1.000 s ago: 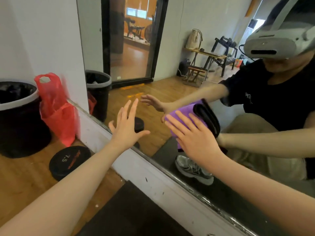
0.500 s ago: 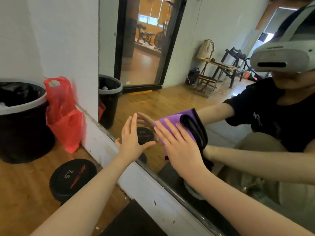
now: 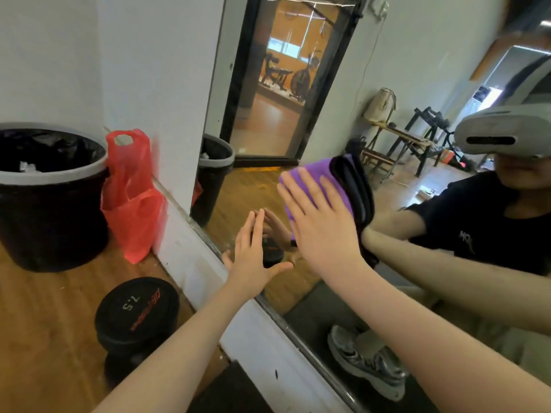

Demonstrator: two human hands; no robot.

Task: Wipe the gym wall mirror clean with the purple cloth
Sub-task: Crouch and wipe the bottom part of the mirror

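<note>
The wall mirror (image 3: 247,201) fills the right and far part of the view, a hard, glossy pane set above a white painted skirting (image 3: 256,332) scuffed with dark flecks. Smears could be left on it, judging by the bare left hand (image 3: 253,257), which is spread wide with straight fingers and appears laid flat on the glass near its lower edge; fresh prints would be made there as fast as others are wiped. A black bin (image 3: 50,198), round and lined with crinkled plastic, is seen at the far left, with a thin red plastic bag (image 3: 131,198) slumped just beside it. A heavy round dumbbell (image 3: 137,311) marked 7.5 lies on the wooden floor near the skirting; it could be knocked by a shifting knee, though no knee shows directly. The purple cloth (image 3: 310,174), soft and folded with a black layer at its right edge, is pressed against the mirror under the right hand (image 3: 322,222), whose fingers lie straight and flat over it. Held only by pressure, the cloth could slip down or unfold mid-stroke.
</note>
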